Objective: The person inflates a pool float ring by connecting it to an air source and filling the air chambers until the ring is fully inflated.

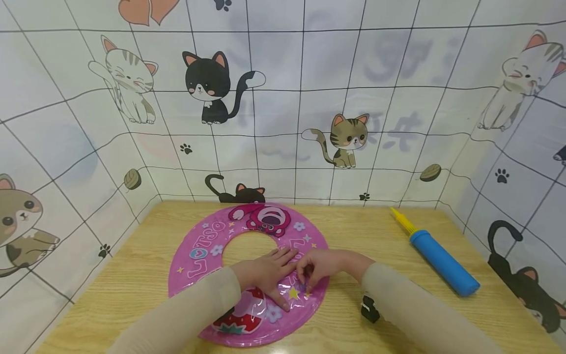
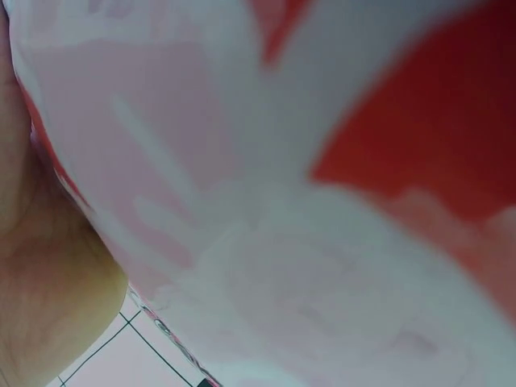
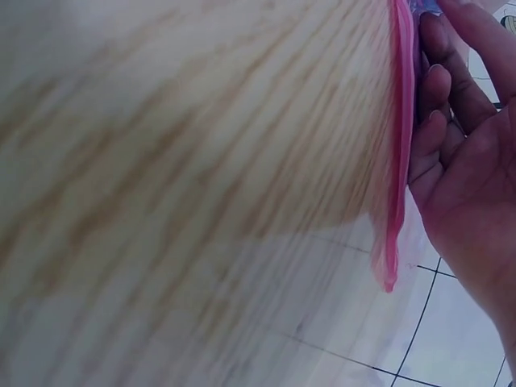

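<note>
A pink swim ring (image 1: 194,265) with a printed bear, a strawberry and lettering lies on the wooden table. My left hand (image 1: 268,271) rests on its right part, fingers spread; in the left wrist view the ring's print (image 2: 419,121) fills most of the picture, blurred. Beside that hand, my right hand (image 1: 322,265) has curled fingers and pinches at a small bluish valve (image 1: 302,287) on the ring's surface, mostly hidden by the fingers. In the right wrist view the ring's pink edge (image 3: 399,153) stands next to the curled fingers (image 3: 435,89).
A blue hand pump (image 1: 444,263) with a yellow nozzle (image 1: 402,220) lies at the table's right. A small black device (image 1: 369,309) sits by the right sleeve. White walls (image 1: 283,108) with a grid and cartoon cats border the wooden table (image 1: 358,226) behind and at both sides.
</note>
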Motion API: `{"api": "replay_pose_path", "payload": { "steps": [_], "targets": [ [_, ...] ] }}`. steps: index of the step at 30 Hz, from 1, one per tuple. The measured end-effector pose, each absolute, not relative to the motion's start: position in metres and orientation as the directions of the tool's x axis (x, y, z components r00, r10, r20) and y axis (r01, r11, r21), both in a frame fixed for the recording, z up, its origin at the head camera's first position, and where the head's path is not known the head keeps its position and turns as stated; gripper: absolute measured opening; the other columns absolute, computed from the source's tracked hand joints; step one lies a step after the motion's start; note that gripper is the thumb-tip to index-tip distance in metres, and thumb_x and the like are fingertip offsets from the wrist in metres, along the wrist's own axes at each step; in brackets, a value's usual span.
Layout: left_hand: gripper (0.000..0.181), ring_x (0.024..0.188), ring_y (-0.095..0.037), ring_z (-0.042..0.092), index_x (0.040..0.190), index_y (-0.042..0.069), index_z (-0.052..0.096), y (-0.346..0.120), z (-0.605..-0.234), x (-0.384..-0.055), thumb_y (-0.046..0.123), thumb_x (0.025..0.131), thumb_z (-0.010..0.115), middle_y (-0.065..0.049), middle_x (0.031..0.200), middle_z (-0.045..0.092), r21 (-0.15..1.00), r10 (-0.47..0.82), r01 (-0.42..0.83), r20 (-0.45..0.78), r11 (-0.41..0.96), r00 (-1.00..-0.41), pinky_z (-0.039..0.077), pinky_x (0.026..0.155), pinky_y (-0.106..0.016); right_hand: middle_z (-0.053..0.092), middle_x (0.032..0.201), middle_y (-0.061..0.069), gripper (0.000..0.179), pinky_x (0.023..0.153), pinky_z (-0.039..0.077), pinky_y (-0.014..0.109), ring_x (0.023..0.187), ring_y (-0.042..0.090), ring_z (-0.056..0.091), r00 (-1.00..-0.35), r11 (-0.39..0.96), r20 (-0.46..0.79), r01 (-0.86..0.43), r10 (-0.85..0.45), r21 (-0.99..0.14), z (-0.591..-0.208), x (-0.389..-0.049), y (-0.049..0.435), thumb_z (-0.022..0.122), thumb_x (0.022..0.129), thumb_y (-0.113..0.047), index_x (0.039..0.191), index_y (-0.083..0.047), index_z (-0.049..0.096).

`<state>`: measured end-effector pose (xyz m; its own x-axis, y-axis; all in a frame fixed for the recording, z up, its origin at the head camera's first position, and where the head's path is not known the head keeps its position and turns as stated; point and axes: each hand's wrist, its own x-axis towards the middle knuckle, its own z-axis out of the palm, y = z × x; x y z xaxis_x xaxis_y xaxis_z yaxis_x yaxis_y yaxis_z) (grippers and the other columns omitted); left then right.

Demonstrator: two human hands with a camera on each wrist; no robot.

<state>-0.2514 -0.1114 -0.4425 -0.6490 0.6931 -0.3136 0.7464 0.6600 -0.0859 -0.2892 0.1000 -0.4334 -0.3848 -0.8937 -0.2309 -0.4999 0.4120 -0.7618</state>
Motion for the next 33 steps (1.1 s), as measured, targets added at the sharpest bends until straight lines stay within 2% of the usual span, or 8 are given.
{"api": "replay_pose_path", "payload": {
  "steps": [18, 33],
  "targets": [
    [0.116, 0.148, -0.025, 0.001, 0.156, 0.019, 0.019, -0.1089, -0.4447, -0.2517, 0.086, 0.069, 0.055, -0.006, 0.163, 0.007, -0.094, 0.675, 0.733, -0.326, 0.674, -0.662, 0.01, 0.118, -0.04, 0.064, 0.074, -0.01, 0.01, 0.063, 0.048, 0.018, 0.07, 0.002, 0.055, -0.371, 0.374, -0.202, -0.483, -0.906, -0.792, -0.4373, -0.2911, 0.1011, 0.08, 0.077, -0.001, 0.079, -0.004, 0.07],
    [0.118, 0.148, -0.026, 0.002, 0.157, 0.019, 0.013, -0.1077, -0.4437, -0.251, 0.086, 0.069, 0.055, -0.006, 0.163, 0.004, -0.079, 0.678, 0.735, -0.331, 0.673, -0.656, 0.011, 0.118, -0.042, 0.065, 0.077, -0.005, 0.006, 0.068, 0.051, 0.02, 0.078, 0.004, 0.058, -0.37, 0.379, -0.21, -0.475, -0.905, -0.794, -0.4391, -0.292, 0.1041, 0.079, 0.079, -0.003, 0.077, -0.003, 0.074]
  ]
}}
